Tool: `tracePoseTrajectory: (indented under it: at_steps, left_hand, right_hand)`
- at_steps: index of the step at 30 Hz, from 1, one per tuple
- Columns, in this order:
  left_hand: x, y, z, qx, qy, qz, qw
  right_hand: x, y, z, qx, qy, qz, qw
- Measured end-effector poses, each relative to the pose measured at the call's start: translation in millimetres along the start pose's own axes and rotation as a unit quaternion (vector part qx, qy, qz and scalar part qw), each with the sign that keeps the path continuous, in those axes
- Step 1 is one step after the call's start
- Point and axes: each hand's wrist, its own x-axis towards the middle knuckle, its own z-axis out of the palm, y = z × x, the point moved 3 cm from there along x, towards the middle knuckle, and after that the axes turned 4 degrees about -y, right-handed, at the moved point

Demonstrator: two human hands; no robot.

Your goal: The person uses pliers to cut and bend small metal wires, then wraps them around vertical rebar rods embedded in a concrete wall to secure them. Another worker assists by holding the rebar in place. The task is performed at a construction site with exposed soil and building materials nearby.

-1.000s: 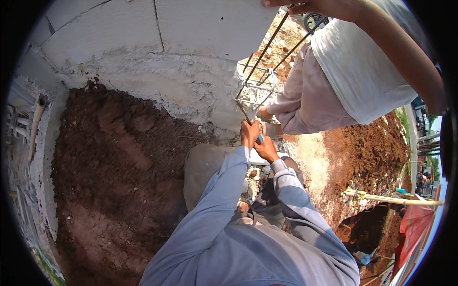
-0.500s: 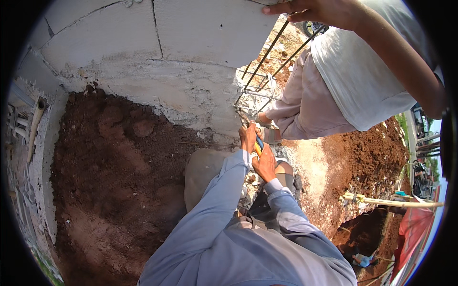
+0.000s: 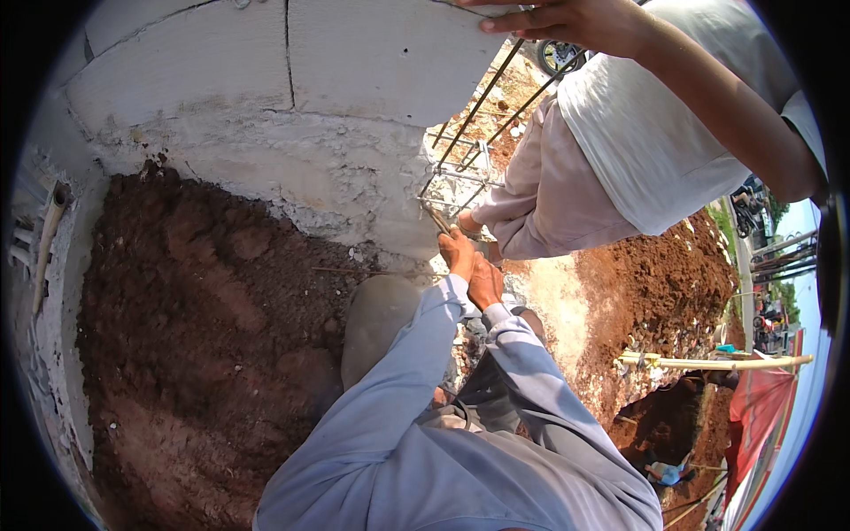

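Observation:
My left hand (image 3: pixel 457 253) is closed around a pair of pliers (image 3: pixel 437 219); their metal end points up and to the left, at the lower corner of a steel rebar cage (image 3: pixel 453 180). My right hand (image 3: pixel 485 282) is wrapped closed right beside and below the left, on the same tool. The fingers cover the handles now; blue and yellow grips showed earlier. Long dark bars (image 3: pixel 482 96) rise from the cage beside the end of a grey block wall (image 3: pixel 354 80).
Close by on the right stands another person in a pale shirt (image 3: pixel 655 142), a hand (image 3: pixel 575 22) on the wall top. Red-brown soil (image 3: pixel 204 292) lies left. A pit (image 3: pixel 664 425), a bamboo pole (image 3: pixel 717 363) and red sheeting (image 3: pixel 763 411) are at right.
My right hand has slid up against the left, covering the coloured handles. The view has shifted slightly, moving the wall and cage left in the picture.

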Motion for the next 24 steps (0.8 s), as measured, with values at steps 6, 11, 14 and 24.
tracePoseTrajectory:
  at_steps: [6, 11, 14, 24]
  left_hand:
    - [-77, 90, -52, 0.363, -0.064, -0.023, 0.929]
    - [-44, 101, -91, 0.148, -0.253, -0.136, 0.946]
    - [-26, 74, -94, 0.001, -0.324, -0.215, 0.921]
    - [-48, 60, -60, 0.414, -0.009, 0.021, 0.910]
  right_hand:
    - [-39, -5, 61, 0.452, -0.165, 0.182, 0.858]
    - [-48, -55, 81, 0.867, -0.355, 0.160, 0.312]
    - [-47, -61, 67, 0.814, -0.344, 0.166, 0.437]
    - [-78, -43, 121, 0.148, 0.221, 0.064, 0.962]
